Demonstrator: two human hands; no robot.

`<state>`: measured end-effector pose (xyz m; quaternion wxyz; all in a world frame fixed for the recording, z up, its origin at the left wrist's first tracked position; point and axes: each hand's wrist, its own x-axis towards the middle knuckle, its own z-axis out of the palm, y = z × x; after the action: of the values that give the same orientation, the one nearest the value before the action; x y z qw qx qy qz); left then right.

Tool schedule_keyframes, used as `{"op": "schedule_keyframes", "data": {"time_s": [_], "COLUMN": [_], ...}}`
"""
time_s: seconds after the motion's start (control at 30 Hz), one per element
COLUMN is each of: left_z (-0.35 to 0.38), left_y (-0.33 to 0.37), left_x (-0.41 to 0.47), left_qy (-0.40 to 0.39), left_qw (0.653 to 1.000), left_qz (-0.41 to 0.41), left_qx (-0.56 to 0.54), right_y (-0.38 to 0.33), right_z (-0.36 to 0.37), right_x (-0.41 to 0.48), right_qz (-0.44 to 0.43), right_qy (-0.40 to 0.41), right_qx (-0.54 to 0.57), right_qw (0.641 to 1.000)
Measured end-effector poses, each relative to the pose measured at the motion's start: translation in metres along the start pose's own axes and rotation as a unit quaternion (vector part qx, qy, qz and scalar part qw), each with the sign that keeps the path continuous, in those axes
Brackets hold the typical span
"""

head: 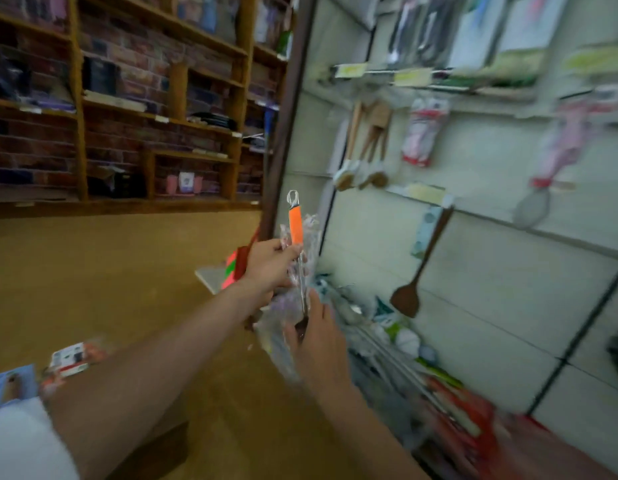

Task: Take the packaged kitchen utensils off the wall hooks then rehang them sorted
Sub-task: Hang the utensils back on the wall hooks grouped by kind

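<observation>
As left hand [269, 261] grips, orange-handled utensil [295, 226], crinkly wrap [312, 225]

We see a room lit softly and evenly, moderately bright, with no hard shadows and no glare. Motion blur smears most of the view, heaviest on the wall display [508, 161] at right and the packages [453, 393] piled below it. The orange-handled utensil [295, 226] near centre is sharpest. Wide-angle distortion bends the wooden shelves [127, 110] and tilts lines toward the edges.

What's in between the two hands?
Head view: the orange-handled utensil in crinkly clear wrap. The left hand pinches it under the handle, and the right hand holds its lower end.
</observation>
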<state>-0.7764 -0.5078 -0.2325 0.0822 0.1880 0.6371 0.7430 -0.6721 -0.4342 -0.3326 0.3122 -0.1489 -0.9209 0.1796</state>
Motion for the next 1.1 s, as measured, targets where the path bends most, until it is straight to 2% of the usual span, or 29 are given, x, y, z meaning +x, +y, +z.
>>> {"op": "schedule_keyframes", "data": {"time_s": [0.2,0.33,0.6,0.77,1.1], "left_z": [0.132,0.215,0.364,0.435,0.541], "left_y": [0.044,0.069,0.106,0.122,0.141], "left_x": [-0.049,-0.089,-0.173,-0.217,-0.277], "left_qy": [-0.132,-0.193,-0.327,-0.366,-0.422], "left_qw": [0.991,0.98,0.94,0.926,0.897], "left_qz": [0.016,0.034,0.059,0.062,0.127], "left_qx": [-0.03,-0.044,-0.074,-0.07,-0.039], "right_y": [0.069,0.113,0.198,0.235,0.288], "right_z": [-0.12,-0.195,-0.324,-0.386,-0.469], "right_x": [-0.018,-0.039,-0.098,-0.129,-0.176], "right_qz": [0.076,0.113,0.164,0.19,0.226], "right_qy": [0.076,0.119,0.213,0.253,0.325], "right_qx": [-0.001,-0.032,-0.069,-0.096,-0.091], "right_qw": [0.994,0.986,0.961,0.944,0.914]}}
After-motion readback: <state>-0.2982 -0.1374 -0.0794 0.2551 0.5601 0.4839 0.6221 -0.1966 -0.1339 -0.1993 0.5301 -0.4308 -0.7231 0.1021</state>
